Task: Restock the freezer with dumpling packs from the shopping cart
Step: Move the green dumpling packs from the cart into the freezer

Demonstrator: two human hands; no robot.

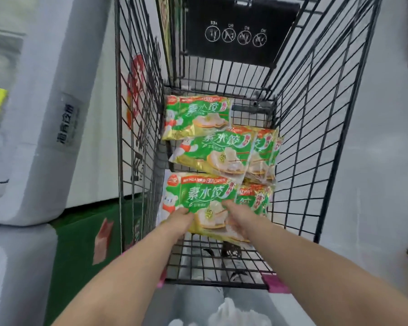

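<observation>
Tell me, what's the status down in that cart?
Left hand and right hand both grip the nearest dumpling pack. More packs lie behind it in the cart. Nothing seen in the way.

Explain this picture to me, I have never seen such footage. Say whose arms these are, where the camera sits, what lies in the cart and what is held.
There is no machine here. A person wears one wide-angle camera on the head, looking forward and down, so the two bare arms are the wearer's own. They reach into a black wire shopping cart. In its basket lie several green dumpling packs: a far pack, a middle pack and partly covered packs at the right. The left hand and the right hand both grip the nearest dumpling pack by its near edge. The white cabinet at the left is probably the freezer to be restocked.
</observation>
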